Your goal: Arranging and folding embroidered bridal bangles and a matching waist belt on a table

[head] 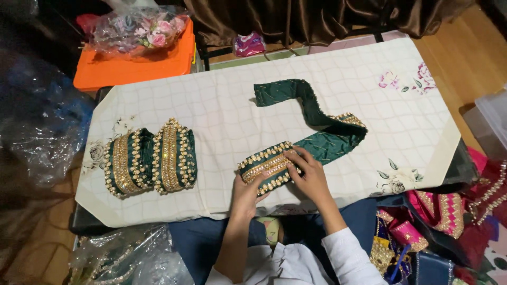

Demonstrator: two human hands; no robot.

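Near the front edge of the bench (158,211), on its pale checked cloth (222,105), lies a long dark green band (317,138). Its near end is folded into a flat packet that shows a face trimmed with gold braid and rows of pale beads; from there the plain green length, dotted with small gold flecks, runs away from the packet, bends back at a second beaded patch, and ends in a loose flat tail farther up the cloth.

Both hands rest on the folded end of the band. The left hand (247,191) lies at the packet's near corner, its fingers curled under and against the beaded edge, thumb pressing on top. The right hand (310,174) comes over the packet's other side, fingers (293,157) bent and pinching the braided edge where the plain green length leaves it. Neither hand is flat or spread; both are closed lightly on the band.

Well to the left of the band sits a stack of folded green bands (150,161) with the same gold and bead trim. Beyond that stack, off the cloth, an orange box (132,66) carries a clear bag of pink flowers (140,29).
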